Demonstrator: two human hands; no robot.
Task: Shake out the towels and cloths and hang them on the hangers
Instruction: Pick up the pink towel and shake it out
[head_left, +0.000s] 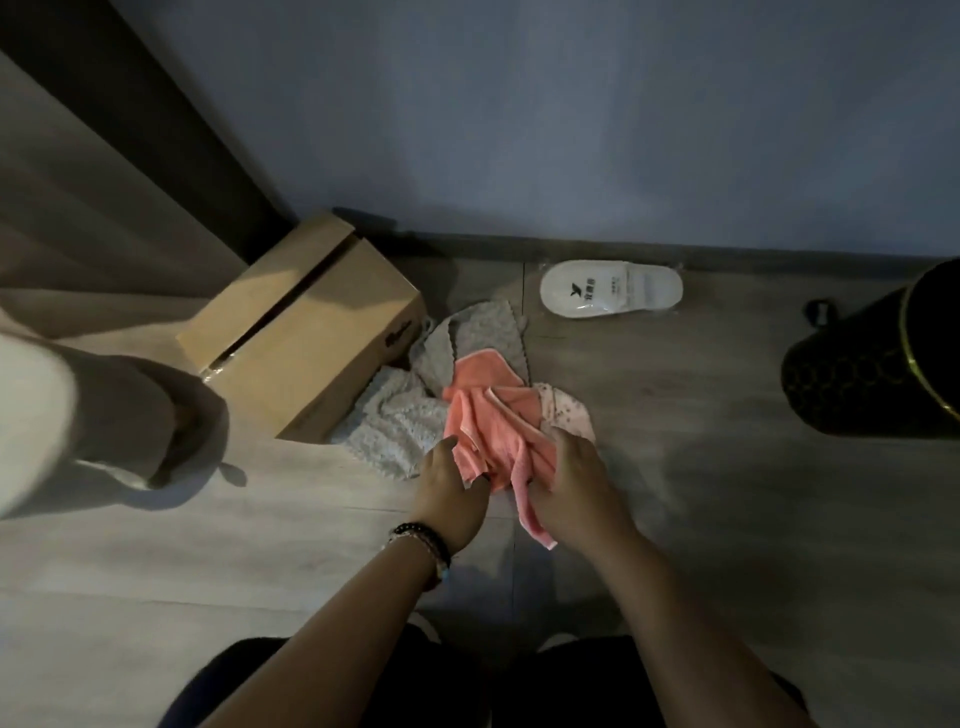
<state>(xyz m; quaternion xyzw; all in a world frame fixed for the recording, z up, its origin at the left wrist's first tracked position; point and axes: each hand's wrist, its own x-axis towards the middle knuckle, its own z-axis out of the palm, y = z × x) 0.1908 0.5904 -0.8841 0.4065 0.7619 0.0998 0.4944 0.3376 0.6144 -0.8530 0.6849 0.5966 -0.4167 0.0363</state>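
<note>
A pile of cloths lies on the wooden floor in front of me. On top is a coral pink towel (491, 415), crumpled. My left hand (452, 491) grips its left side and my right hand (571, 493) grips its right side, with one corner of it hanging below my right hand. Under it lie a grey cloth (480, 335), a white textured cloth (392, 426) and a pale pink spotted cloth (569, 415). No hanger is in view.
A cardboard box (306, 327) stands left of the pile, touching the cloths. A white slipper in plastic wrap (610, 295) lies by the wall. A black cylindrical bin (878, 358) stands at the right. A pale draped fabric (78, 415) hangs at the left.
</note>
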